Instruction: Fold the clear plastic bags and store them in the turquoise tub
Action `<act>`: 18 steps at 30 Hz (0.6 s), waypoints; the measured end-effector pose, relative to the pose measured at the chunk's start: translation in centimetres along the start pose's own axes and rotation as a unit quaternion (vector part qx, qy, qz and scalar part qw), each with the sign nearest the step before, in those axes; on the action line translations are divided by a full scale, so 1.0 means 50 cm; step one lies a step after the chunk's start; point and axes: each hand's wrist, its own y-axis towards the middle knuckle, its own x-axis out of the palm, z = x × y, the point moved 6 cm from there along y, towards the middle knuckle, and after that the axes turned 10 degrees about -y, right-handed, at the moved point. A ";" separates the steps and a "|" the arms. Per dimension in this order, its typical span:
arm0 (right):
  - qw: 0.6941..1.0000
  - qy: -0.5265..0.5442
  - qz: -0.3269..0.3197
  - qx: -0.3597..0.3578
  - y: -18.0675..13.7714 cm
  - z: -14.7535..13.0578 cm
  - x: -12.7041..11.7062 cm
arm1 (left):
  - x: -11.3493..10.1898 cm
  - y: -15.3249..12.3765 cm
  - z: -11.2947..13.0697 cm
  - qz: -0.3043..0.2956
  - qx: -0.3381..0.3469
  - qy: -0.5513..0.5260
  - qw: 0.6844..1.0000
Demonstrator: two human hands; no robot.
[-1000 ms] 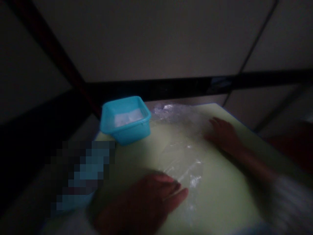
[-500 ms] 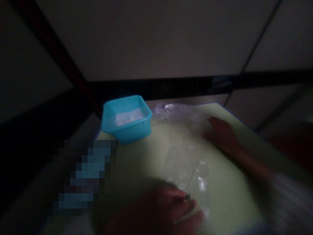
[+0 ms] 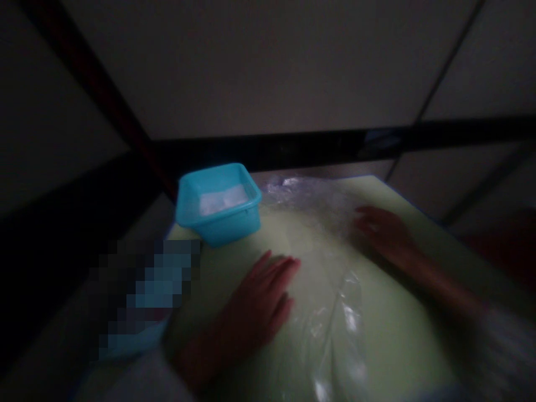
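Observation:
A clear plastic bag (image 3: 335,324) lies spread on a pale yellow-green tabletop (image 3: 397,312), its lower part creased and shiny. My left hand (image 3: 259,301) rests palm down along the bag's left side, fingers stretched and slightly apart, with nothing held. At the right, my right hand (image 3: 385,231) lies low over the table beside crumpled clear plastic (image 3: 310,192). Its fingers are loosely bent with a gap between them, and nothing shows in them. Whether the crumpled plastic and the bag are one piece I cannot tell.
A turquoise plastic basket (image 3: 228,229) with white contents (image 3: 224,200) stands at the table's back left. A pixelated bluish patch (image 3: 161,279) lies along the left edge. Behind the table rises a panelled wall (image 3: 272,67) with a dark horizontal strip.
My left hand has moved up and left off the bag's lower part, and its fingers have straightened. More of the bag shows, reaching the bottom edge. My right hand has shifted slightly, its fingers drawn in.

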 end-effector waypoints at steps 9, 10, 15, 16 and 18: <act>0.998 -0.007 -0.011 -0.056 -0.010 -0.052 -0.019 | 0.047 0.033 -0.043 -0.095 -0.104 -0.046 0.989; 0.998 -0.005 -0.016 -0.060 -0.012 -0.055 -0.019 | 0.049 0.034 -0.043 -0.099 -0.103 -0.041 0.989; 0.998 -0.002 -0.025 -0.061 -0.014 -0.059 -0.020 | 0.045 0.031 -0.050 -0.099 -0.109 -0.022 0.989; 0.998 -0.003 -0.025 -0.061 -0.014 -0.059 -0.020 | 0.044 0.029 -0.053 -0.101 -0.115 -0.020 0.988; 0.997 -0.003 -0.028 -0.067 -0.015 -0.060 -0.019 | 0.041 0.026 -0.058 -0.108 -0.125 -0.018 0.986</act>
